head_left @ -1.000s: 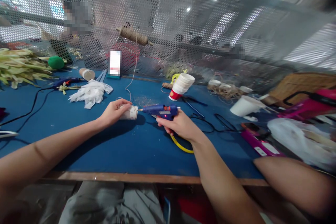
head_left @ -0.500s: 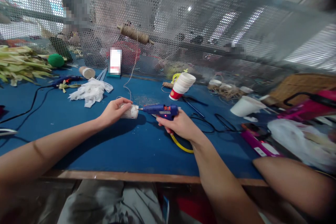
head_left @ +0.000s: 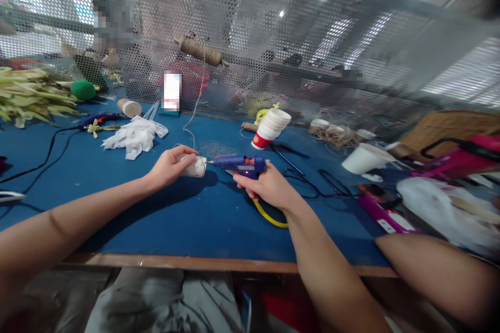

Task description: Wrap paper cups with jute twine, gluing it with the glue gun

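Note:
My left hand (head_left: 171, 165) is closed around a small white paper cup (head_left: 197, 166) lying on its side, its open or base end turned right. In my right hand (head_left: 264, 183) is a blue glue gun (head_left: 244, 165) with a small red light on its body. The nozzle points left and meets, or nearly meets, the right edge of the cup. A thin length of twine (head_left: 190, 129) runs from a spool (head_left: 200, 52) on the mesh down to the cup near my left fingers.
Stacked paper cups (head_left: 272, 127) stand behind the glue gun, beside scissors (head_left: 289, 158). White cloth (head_left: 136, 136), a second glue gun (head_left: 99, 119) and a phone (head_left: 171, 91) lie left. A purple power strip (head_left: 386, 213) and another person's arm (head_left: 433, 270) are at right.
Almost nothing differs. My hands, the cup and the glue gun hold nearly the same places; the view has shifted very slightly.

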Tool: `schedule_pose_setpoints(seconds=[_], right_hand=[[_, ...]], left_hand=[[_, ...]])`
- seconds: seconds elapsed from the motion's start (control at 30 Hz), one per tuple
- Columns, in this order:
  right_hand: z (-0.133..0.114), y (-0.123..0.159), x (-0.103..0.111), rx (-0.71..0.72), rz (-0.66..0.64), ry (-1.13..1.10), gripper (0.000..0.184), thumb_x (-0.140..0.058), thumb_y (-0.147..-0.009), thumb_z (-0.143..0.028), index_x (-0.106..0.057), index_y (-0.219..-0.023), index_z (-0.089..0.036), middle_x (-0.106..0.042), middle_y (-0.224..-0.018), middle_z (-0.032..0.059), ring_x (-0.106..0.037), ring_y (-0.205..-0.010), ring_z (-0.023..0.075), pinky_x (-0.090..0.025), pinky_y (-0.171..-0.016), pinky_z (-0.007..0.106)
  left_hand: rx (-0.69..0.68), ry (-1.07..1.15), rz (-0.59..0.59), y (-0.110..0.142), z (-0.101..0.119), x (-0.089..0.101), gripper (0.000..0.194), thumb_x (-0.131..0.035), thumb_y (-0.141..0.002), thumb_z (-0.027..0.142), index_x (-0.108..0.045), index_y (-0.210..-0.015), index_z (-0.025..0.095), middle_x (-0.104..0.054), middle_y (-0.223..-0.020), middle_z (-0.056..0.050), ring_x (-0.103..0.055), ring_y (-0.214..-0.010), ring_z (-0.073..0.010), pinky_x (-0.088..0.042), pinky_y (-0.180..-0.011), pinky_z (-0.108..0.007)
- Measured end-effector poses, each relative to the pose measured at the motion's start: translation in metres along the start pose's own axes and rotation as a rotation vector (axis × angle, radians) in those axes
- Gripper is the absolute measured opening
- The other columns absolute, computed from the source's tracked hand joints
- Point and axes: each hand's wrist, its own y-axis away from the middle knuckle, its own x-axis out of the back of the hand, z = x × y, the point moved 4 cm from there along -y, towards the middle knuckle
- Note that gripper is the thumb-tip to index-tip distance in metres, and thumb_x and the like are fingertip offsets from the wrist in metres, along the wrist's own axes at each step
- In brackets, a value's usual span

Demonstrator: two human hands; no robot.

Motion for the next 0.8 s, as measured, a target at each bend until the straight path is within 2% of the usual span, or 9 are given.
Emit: schedule_pose_setpoints(seconds=[0.23,0.43,0.8], right_hand=[[-0.0017,0.0019,0.0003,-0.026,-0.031,-0.008,0.023,-0.059,-0.070,-0.032,-0.053,-0.054,-0.016,-0.048,-0.038,-0.0033,-0.042,-0.033,0.0061,-0.038,-0.037,0.020],[-0.0024,0.0019,0.0016,-0.013,0.013,0.002,0.026,-0.058,-0.070,-0.034,-0.052,-0.053,-0.016,-0.046,-0.036,-0.0034,-0.043,-0.032,0.0068,-0.038,-0.037,0.020],[-0.0022,0.0027,0.0028,-0.009,0.009,0.009,0.025,-0.058,-0.071,-0.031,-0.051,-0.053,-0.016,-0.046,-0.039,-0.0031,-0.043,-0.033,0.0064,-0.037,-0.037,0.020]], left_hand=[[-0.007,-0.041,0.008,0.0006,0.0018,0.0008,0.033,-0.048,-0.077,0.038,-0.061,-0.093,0.012,-0.062,-0.079,-0.005,-0.050,-0.062,-0.0118,-0.034,-0.052,-0.021],[-0.020,-0.010,-0.011,0.0017,0.0018,-0.0005,0.033,-0.048,-0.077,0.039,-0.061,-0.093,0.013,-0.062,-0.077,-0.004,-0.051,-0.063,-0.0126,-0.035,-0.053,-0.021],[-0.070,-0.056,-0.012,0.0038,0.0053,0.0004,0.032,-0.048,-0.078,0.037,-0.061,-0.094,0.013,-0.062,-0.077,-0.004,-0.051,-0.062,-0.0113,-0.035,-0.053,-0.020]])
